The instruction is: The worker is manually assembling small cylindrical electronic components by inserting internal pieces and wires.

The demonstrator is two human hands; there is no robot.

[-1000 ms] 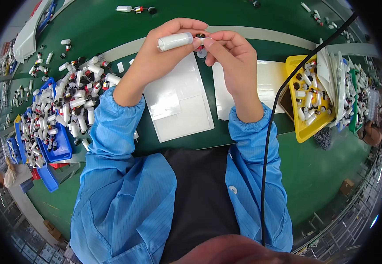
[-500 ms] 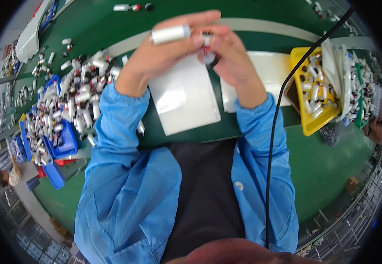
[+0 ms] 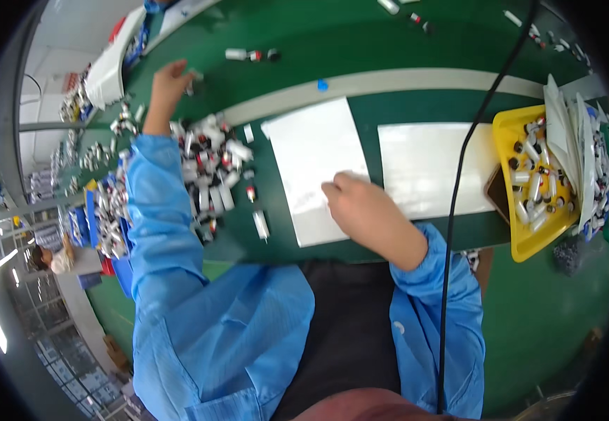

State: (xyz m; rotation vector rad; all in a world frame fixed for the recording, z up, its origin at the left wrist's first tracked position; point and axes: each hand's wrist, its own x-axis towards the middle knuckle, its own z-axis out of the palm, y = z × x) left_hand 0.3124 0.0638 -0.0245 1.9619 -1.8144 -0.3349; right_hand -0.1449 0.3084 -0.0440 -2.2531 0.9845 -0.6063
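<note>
My left hand (image 3: pixel 169 88) is stretched out to the far left, beyond a heap of small white cylinders with black and red parts (image 3: pixel 210 161). Its fingers are bent and blurred beside a small pale-and-dark part (image 3: pixel 191 83); whether they grip it is unclear. My right hand (image 3: pixel 364 210) is over the right edge of a white sheet (image 3: pixel 315 154), fingers curled in; anything inside them is hidden. Between the heap and the sheet lie a loose white cylinder (image 3: pixel 261 224) and a small red-and-white piece (image 3: pixel 251 193).
A second white sheet (image 3: pixel 424 168) lies to the right. Beyond it stands a yellow bin (image 3: pixel 504 140) of similar cylinders. A black cable (image 3: pixel 457 189) hangs across the view. Behind a pale strip (image 3: pixel 417 78), more parts (image 3: pixel 254 55) and a blue piece (image 3: pixel 323 85) are visible.
My hands were together above the sheet, holding a white cylinder and a red-and-black part. They have separated: the left went far left, the right came down nearer me. The view has shifted.
</note>
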